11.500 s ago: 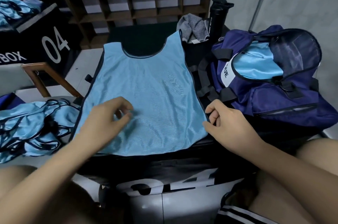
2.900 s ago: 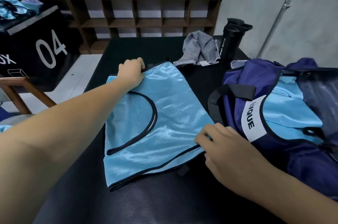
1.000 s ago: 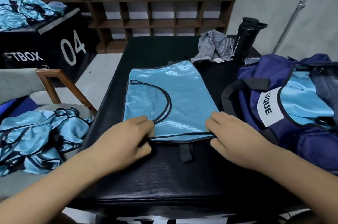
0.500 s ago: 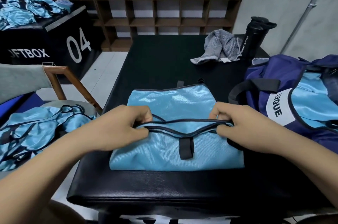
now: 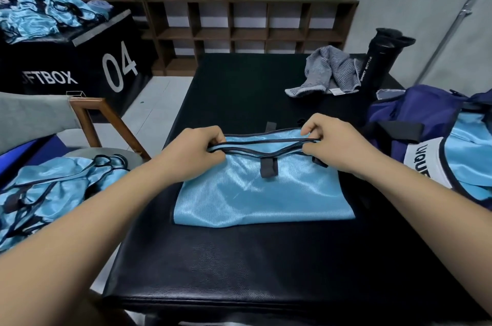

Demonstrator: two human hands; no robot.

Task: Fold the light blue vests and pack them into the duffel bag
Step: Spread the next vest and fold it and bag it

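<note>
The folded vest [image 5: 263, 190] lies mid-table [image 5: 266, 259], its dark-trimmed edges gathered along the far side. There your left hand [image 5: 194, 155] and right hand [image 5: 338, 144] each pinch an end of the trim. The bag [image 5: 415, 112] sits open just to its right, with blue fabric [image 5: 463, 155] inside. A pile [image 5: 53, 187] of loose vests rests on a chair [image 5: 106, 126] at left. A towel [image 5: 327, 72] and bottle [image 5: 380, 59] sit beyond.

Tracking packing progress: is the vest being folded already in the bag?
No, the vest lies on the table beside the bag, its edge pinched by the left hand and right hand.
</note>
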